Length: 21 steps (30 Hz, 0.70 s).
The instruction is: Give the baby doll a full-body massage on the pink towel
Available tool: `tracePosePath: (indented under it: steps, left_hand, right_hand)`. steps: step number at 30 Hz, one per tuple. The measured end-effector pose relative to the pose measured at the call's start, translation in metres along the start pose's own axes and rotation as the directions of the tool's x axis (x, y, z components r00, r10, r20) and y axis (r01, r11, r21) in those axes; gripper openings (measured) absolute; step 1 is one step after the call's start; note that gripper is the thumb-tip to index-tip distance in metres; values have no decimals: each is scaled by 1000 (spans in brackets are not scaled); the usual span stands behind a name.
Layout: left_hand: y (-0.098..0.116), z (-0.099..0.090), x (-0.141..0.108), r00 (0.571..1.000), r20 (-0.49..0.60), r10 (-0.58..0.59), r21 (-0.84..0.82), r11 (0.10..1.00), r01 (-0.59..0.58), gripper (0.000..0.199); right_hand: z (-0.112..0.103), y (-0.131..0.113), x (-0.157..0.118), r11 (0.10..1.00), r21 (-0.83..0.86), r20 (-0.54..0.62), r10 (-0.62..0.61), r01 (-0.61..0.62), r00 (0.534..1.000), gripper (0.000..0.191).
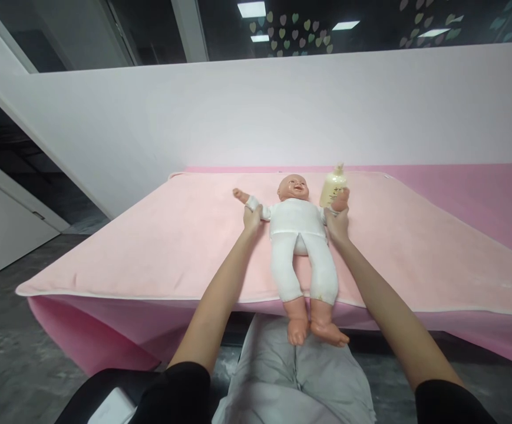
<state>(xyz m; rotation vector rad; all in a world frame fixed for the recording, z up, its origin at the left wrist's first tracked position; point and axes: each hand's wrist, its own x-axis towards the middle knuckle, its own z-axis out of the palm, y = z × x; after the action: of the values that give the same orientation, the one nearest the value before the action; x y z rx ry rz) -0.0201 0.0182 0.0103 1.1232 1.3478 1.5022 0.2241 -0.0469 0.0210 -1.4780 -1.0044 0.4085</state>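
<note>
A baby doll (299, 235) in a white bodysuit lies on its back on a pink blanket (171, 241), head away from me, bare feet hanging over the near edge. My left hand (252, 218) grips the doll's outstretched arm near the wrist. My right hand (337, 222) holds the doll's other arm, raised beside a pale yellow bottle (333, 186) that stands upright by the doll's head.
The blanket covers a pink table (481, 194) against a white wall (282, 112). Grey floor lies to the left. My lap in grey trousers (295, 377) is just below the table's near edge.
</note>
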Motion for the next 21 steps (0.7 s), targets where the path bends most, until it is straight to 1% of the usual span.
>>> tracePosePath:
  steps: [2,3,4,5,7,9,10,11,12,14,15,17,19,21]
  left_hand:
    - [0,-3,4,996,-12,-89,-131,988,87,28]
    - [1,-4,5,994,-5,-111,-163,981,108,30]
    - [2,-6,6,992,6,-122,-189,975,121,32]
    - [3,-7,6,992,18,-124,-204,971,125,35]
    - [4,-8,5,992,29,-127,-212,969,130,37]
    - [5,-8,4,991,23,-132,-210,969,134,38]
    - [4,-8,4,991,26,-131,-208,969,133,39]
    - [4,-7,4,992,33,-123,-203,971,127,41]
    - [3,-6,3,994,48,-103,-194,975,110,44]
    - [0,-4,2,997,79,-18,-148,988,30,53]
    - [-2,-3,0,994,98,40,-102,994,-30,61]
    - [-4,-1,-5,981,139,136,46,989,-143,79]
    - [-5,0,-10,969,188,163,230,951,-205,93]
    - [-2,1,-16,960,225,164,361,901,-239,96]
  right_hand:
    - [-1,0,4,997,70,-87,27,-21,996,70]
    - [-3,1,6,993,109,-121,56,-43,991,70]
    - [-5,3,10,984,156,-130,108,-88,986,69]
    - [-7,4,13,963,217,-106,183,-157,977,65]
    - [-11,7,20,872,361,14,351,-332,936,55]
    - [-14,9,24,762,465,137,440,-450,887,50]
    - [-15,9,26,729,496,167,454,-473,875,47]
    - [-15,10,27,715,514,175,453,-474,874,45]
    - [-15,11,27,720,519,169,441,-460,882,43]
    - [-13,13,24,773,486,125,400,-407,908,44]
    - [-11,15,22,817,440,86,375,-372,923,49]
    - [-7,17,18,903,306,-28,324,-300,946,66]
    - [-4,18,13,957,198,-144,241,-210,960,84]
    - [-3,16,9,984,149,-197,125,-96,972,93]
